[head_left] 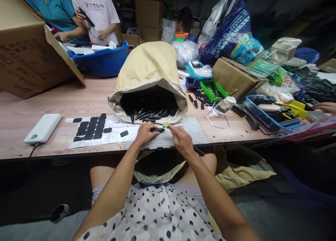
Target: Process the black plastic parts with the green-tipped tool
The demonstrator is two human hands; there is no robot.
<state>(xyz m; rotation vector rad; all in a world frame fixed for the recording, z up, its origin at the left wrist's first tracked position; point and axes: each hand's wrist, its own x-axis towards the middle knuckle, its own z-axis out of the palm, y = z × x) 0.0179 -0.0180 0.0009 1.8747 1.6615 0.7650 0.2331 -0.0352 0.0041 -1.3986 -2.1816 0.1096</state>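
At the near edge of a cluttered wooden counter (86,101), a seated worker's two bare hands meet over a white backing sheet (115,133). The left hand (144,132) closes its grip around a slim black plastic piece (157,130), held level just above the sheet. The right hand (181,139) pinches its fingertips on a small yellow-green item (166,124) at the end of that piece; what that item is cannot be told from this view. Directly behind the hands a tan paper sack (148,71) lies on its side, its mouth spilling more black pieces (152,114) toward the worker. Rows of black adhesive pads (90,129) sit on the sheet to the left, near a white power bank (43,127). A clear plastic bottle (223,106) lies on its side to the right, beside a green tray (213,90) and a blue tray (265,113). Co-workers stand at the far side by a blue basin (103,61) and a large cardboard box (28,48).

The risk, judged from this position: the hands work right at the counter's edge, so a slipped pinch could drop the small item into the lap or the open bag below, and loose pieces from the sack could slide into the work area.
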